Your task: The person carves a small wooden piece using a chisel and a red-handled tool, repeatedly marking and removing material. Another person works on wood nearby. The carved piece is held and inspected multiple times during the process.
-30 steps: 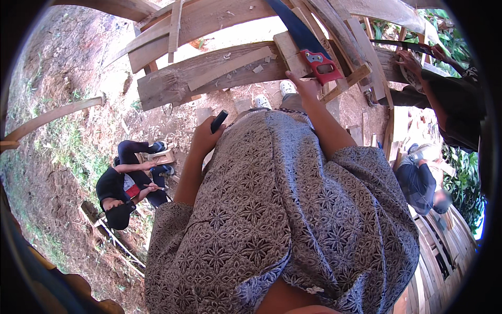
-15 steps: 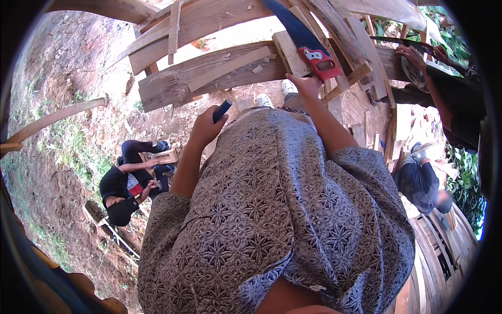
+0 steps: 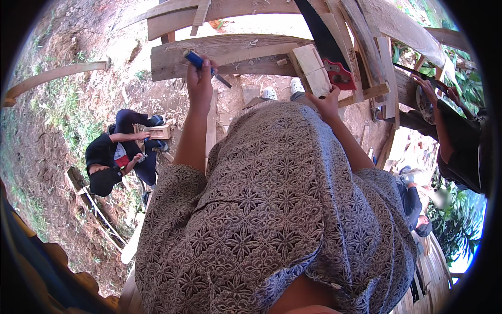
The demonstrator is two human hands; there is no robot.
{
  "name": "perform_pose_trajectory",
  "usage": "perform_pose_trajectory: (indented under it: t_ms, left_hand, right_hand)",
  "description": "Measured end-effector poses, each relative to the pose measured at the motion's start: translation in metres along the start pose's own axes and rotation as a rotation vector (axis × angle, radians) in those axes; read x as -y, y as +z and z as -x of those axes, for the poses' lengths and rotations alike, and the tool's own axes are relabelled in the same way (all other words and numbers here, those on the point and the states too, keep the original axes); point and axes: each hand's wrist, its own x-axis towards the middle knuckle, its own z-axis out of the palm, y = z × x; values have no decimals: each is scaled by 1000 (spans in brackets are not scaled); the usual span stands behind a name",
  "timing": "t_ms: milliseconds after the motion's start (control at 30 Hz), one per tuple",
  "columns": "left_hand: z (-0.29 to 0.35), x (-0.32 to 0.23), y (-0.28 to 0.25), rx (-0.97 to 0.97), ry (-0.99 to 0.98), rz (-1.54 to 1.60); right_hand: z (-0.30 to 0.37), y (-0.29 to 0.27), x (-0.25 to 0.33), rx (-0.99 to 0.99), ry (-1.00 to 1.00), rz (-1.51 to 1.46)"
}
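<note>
From the head view, I see the left hand [image 3: 200, 78] with its fingers wrapped around a blue-handled tool [image 3: 193, 57], which is in front of the long plank [image 3: 166, 64]. The right hand [image 3: 327, 106] is at the near end of the wooden block [image 3: 312, 68], thumb and forefinger apart; whether they pinch it, I cannot tell. Just beside this block lies a red-handled saw [image 3: 339, 77].
</note>
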Motion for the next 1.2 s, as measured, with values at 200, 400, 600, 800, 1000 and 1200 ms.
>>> perform_pose_trajectory:
  t_ms: [200,400,600,800,1000,1200]
  left_hand:
    - [-39,-21,-9,-43,15,-20]
    - [-44,-21,-29,-57,34,-135]
    - [-40,-10,-42,-37,29,-128]
    - [-31,6,-45,-32,195,-319]
    - [-21,18,-6,217,157,-1055]
    - [-30,73,-3,221,109,-1278]
  right_hand:
    - [-6,5,24,23,-115,270]
    - [-22,1,48,153,382,-193]
    - [-37,3,36,421,340,10]
    - [-23,2,60,373,124,51]
    - [-11,-20,63,396,229,-79]
    - [-10,-29,43,298,226,-4]
